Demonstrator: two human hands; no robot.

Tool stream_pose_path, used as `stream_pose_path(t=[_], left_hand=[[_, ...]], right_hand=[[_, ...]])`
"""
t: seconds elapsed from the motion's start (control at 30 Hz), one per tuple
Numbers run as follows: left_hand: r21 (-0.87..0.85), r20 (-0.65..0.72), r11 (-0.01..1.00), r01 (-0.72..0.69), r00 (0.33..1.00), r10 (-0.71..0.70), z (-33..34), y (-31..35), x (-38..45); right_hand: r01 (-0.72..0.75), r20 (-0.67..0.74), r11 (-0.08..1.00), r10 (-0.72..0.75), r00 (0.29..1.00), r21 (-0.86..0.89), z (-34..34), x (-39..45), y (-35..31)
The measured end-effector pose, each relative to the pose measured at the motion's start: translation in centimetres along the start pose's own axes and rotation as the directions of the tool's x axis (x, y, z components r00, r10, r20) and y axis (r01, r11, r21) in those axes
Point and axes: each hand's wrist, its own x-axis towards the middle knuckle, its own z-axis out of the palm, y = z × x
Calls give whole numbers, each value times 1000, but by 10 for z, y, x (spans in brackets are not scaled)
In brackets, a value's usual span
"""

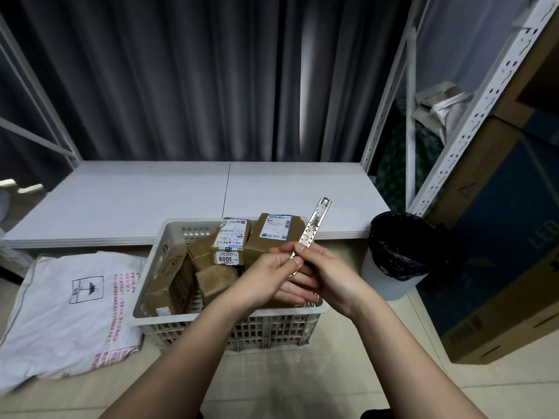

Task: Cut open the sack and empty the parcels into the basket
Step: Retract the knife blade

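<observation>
- The left hand and right hand are meeting above the basket; the fingers of both are curling around and pinching the lower handle of a utility knife, whose metal strip is pointing up and away.
- The knife is looking thin, stiff and light; taking it by the handle end, clear of the tip, is the safe hold. Whether a blade is out is hard to tell at this size.
- The sack is lying flat and limp on the floor just left of the basket, apparently emptied; it is soft woven plastic, probably slippery, best gathered at a corner.
- The parcels are sitting piled in the basket: light, rigid cardboard boxes, easy to hold by their sides.
</observation>
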Motion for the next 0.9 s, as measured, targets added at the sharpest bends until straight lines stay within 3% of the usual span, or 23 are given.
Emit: stream_pose_path(t=[0.1, 0.3, 0.43, 0.6, 0.77, 0.9], left_hand=[[-78, 2, 997, 18, 1000, -18, 2, -1, 2], [-246, -178, 968, -41, 984, -4, 10, -7, 7], [-161, -139, 984, -82, 988, 60, 9, -6, 6], [-39, -116, 995, -97, 989, 92, 7, -2, 5], [-156, -140, 982, -107, 986, 86, 17, -7, 7], [-148, -199, 988, -51, 980, 20, 31, -17, 16]], right_hand=[[40, -66, 999, -39, 997, 10, -1, -1, -2], [84, -133, 996, -81, 988, 12, -4, -1, -3], [82, -87, 988, -72, 994, 129, -6, -6, -6], [129, -75, 988, -123, 990, 83, -8, -6, -3], [121, -94, 991, -116, 989, 58, -5, -6, 1], [55, -197, 997, -45, 979, 47, -6, -2, 15]])
